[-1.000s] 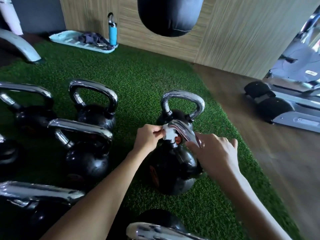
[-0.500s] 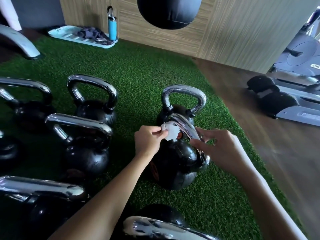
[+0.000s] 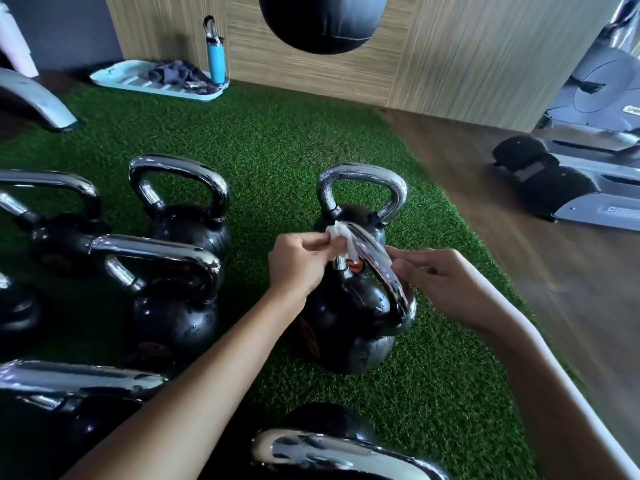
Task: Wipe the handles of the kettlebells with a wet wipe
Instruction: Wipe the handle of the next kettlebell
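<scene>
Draping over the far-left end of a chrome handle [image 3: 379,263], the white wet wipe [image 3: 341,239] sits bunched where the bar bends down toward the black kettlebell [image 3: 349,323] it belongs to. The left hand [image 3: 298,263] comes in from the near left and pinches the wipe between thumb and curled fingers, pressing it against the bar. The right hand [image 3: 446,285] reaches in from the near right, its fingers curled and the tips of thumb and forefinger closing on the right edge of the same handle, just beside the wipe but not touching it. So the wipe lies between the two hands, held only by the left (the handle runs diagonally from far left to near right between them). The kettlebell stands on green turf [image 3: 277,140]. Directly behind it, on the far side, stands a second kettlebell [image 3: 362,183] with its handle upright. More kettlebells [image 3: 173,268] are grouped to the left, and another chrome handle [image 3: 346,452] shows at the near edge. A dark punching bag [image 3: 322,19] hangs at the far side. By the far wall a blue bottle [image 3: 216,62] stands next to a pale tray [image 3: 117,77]. To the right, a wooden floor [image 3: 519,254] borders the turf, with an exercise machine [image 3: 595,98] at the far right.
</scene>
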Available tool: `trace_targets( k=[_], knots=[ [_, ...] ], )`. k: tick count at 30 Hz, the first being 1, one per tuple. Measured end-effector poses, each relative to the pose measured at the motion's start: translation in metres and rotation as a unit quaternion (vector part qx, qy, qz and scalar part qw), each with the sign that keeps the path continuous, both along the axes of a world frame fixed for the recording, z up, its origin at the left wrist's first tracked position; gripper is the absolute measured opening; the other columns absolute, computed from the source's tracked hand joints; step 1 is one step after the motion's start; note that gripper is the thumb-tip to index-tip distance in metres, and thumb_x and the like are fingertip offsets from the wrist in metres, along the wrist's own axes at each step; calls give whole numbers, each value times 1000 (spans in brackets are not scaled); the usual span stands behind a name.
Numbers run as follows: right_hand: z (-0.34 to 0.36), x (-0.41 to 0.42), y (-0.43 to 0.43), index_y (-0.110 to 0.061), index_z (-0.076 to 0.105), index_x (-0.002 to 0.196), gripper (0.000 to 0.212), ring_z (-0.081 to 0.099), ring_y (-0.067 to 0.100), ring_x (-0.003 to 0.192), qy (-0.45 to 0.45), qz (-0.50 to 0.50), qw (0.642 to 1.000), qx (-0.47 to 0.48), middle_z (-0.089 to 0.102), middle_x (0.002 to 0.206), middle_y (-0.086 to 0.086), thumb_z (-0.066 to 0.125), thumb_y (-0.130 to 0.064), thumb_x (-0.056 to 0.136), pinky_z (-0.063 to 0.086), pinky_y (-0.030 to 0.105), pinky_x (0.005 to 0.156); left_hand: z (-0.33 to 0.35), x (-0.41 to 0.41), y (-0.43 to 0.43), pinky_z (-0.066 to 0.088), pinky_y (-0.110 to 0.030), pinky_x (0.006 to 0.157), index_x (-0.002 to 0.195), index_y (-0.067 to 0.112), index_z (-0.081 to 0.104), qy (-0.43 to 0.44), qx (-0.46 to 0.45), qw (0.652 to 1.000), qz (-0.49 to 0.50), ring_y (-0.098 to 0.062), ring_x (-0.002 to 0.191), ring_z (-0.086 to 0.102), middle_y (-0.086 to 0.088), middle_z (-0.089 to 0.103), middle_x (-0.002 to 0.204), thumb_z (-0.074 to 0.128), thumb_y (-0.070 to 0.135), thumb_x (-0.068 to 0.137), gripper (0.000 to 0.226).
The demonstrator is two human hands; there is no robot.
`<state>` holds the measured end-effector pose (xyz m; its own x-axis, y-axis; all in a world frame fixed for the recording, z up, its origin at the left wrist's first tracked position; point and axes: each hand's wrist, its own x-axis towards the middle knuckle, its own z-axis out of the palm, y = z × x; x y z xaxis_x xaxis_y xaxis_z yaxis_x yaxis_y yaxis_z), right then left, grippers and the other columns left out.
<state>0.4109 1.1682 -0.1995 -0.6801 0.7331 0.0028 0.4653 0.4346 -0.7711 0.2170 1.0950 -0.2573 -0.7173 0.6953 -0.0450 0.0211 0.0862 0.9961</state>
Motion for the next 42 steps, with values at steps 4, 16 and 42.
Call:
trace_targets(
  k=[4,16,42],
  knots=[
    [-6,1,3,-12,65,129,34,61,17,118,21,-5,999,-24,63,135,7,61,-20,97,48,39,100,-2,28,-18,59,-41,92,89,20,82,-25,-10,998,-63,-11,79,75,3,79,78,88,38,73,25],
    [-14,2,3,-10,62,132,35,56,9,120,53,3,998,-28,57,133,-4,59,-19,98,45,1,74,3,55,-45,55,-13,82,100,25,82,152,-79,955,-241,7,82,72,16,78,93,87,31,76,25],
    [13,27,-15,-47,70,110,44,35,3,50,92,-46,991,80,65,64,-22,82,-51,68,29,19,48,75,26,-36,60,-28,88,111,17,77,187,26,940,-284,-9,94,76,6,79,99,85,11,78,34]
  ],
)
